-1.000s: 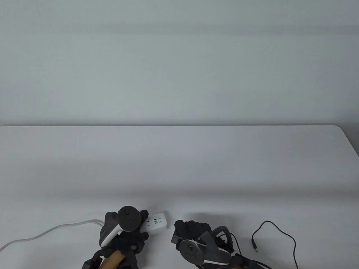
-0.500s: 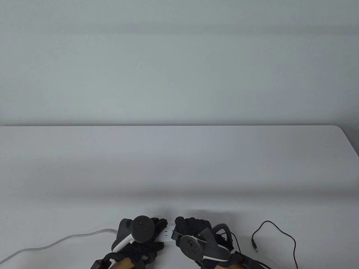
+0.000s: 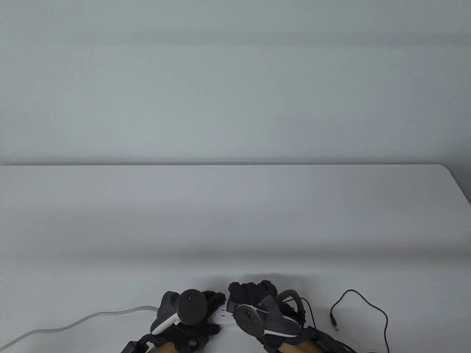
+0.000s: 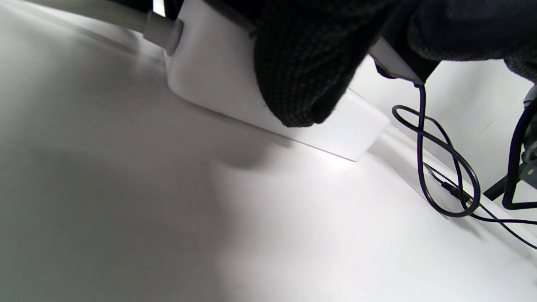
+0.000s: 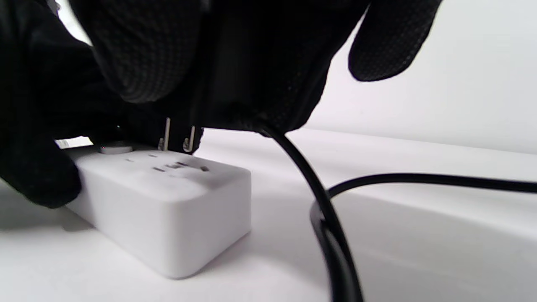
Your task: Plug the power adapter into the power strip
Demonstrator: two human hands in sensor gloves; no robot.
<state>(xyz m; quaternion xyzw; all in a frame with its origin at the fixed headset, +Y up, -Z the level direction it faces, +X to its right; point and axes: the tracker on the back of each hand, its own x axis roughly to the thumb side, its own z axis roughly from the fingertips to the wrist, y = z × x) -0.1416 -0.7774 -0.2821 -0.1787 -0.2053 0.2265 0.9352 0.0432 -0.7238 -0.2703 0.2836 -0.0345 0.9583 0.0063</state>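
Observation:
The white power strip (image 3: 223,314) lies near the table's front edge, mostly hidden between my hands. My left hand (image 3: 206,309) grips it; a gloved finger lies over its side in the left wrist view (image 4: 306,75). The strip (image 5: 168,201) shows its sockets in the right wrist view. My right hand (image 3: 248,292) holds the black power adapter (image 5: 235,84) just above the strip. The adapter's two metal prongs (image 5: 178,138) stand right over the socket slots, tips at the strip's top face.
The strip's white cable (image 3: 73,323) runs off to the left. The adapter's thin black cord (image 3: 368,305) loops on the table at the right, ending in a barrel plug (image 3: 335,323). The table's far edge and right rounded corner are far off.
My left hand has slid the power strip rightward toward my right hand, now nearly covering it. My right hand stayed about in place and shifted slightly over the strip's end.

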